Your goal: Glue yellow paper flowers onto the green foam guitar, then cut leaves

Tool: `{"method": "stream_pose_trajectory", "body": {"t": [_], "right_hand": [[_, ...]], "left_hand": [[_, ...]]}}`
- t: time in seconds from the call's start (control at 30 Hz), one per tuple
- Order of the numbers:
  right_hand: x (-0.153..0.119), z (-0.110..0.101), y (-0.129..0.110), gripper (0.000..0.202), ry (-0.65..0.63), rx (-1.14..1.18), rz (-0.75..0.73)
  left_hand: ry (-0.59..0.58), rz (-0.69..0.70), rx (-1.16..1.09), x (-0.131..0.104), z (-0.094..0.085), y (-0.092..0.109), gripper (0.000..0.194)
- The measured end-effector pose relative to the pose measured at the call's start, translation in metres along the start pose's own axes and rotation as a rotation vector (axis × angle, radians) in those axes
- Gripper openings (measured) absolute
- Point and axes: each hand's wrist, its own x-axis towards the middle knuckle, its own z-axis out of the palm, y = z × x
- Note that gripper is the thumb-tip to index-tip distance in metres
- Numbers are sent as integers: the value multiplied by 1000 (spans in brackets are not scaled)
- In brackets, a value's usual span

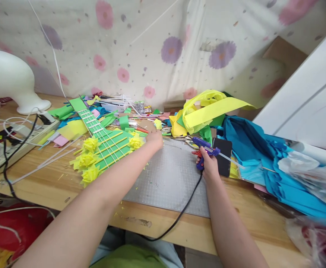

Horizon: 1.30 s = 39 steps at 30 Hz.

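My right hand grips a blue hot glue gun, its orange trigger under the fingers and a glue stick poking out of its back to the right. Over the far edge of the grey cutting mat reaches my left hand, fingers curled together; whatever they may hold is hidden. Just beyond those fingers is a small yellow paper piece. Left of that arm lies a green guitar-shaped craft with white and yellow strips and yellow paper flowers; my forearm covers part of it.
Paper scraps and sticks crowd the back of the table. Yellow crepe paper and blue crepe paper are heaped at the right, near a black flat object. A power strip and white foam head stand left. The gun's black cord crosses the front edge.
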Motion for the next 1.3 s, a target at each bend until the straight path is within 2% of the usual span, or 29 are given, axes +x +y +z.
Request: {"method": "stream_pose_trajectory", "body": {"t": [0.13,0.23,0.33,0.43,0.53,0.6,0.63,0.77,0.87,0.97,1.03,1.13,1.3], "right_hand": [[1,-1,1,36,-8,36,10],[0,-1,1,35,-21,58,7],[0,-1,0,35,-26,70,6],[-1,-1,-1,36,-28,92,-3],[-2,-2,-4,35,-65,136,-19],[-2,-2,-5,34,-100,157,-26],[-3,-2,-5,34,-117,157,-28],[-6,0,-6,34,-162,89,-33],[-8,1,-7,36,-182,-10,-47],[-11,0,-7,35,-255,-126,-77],[-12,0,-7,34,-319,-215,-99],[-15,1,-7,34,-369,-337,-116],[-19,4,-12,38,-362,-409,-139]], "left_hand": [[-36,-41,72,4,7,-4,68],[-11,-51,112,4,8,-3,62],[40,-41,101,-4,-1,6,51],[113,14,22,-26,-15,15,47],[231,142,-229,-53,-17,19,41],[254,194,-533,-65,-9,19,39],[216,184,-739,-68,-2,19,37],[-45,-12,-1676,-67,26,15,22],[-256,-55,-2079,-64,42,6,13],[-346,-123,-2198,-64,54,-7,13],[-367,-81,-2188,-64,58,-14,13],[-340,-20,-2138,-62,60,-19,15],[-246,-50,-2140,-62,59,-18,13]]}}
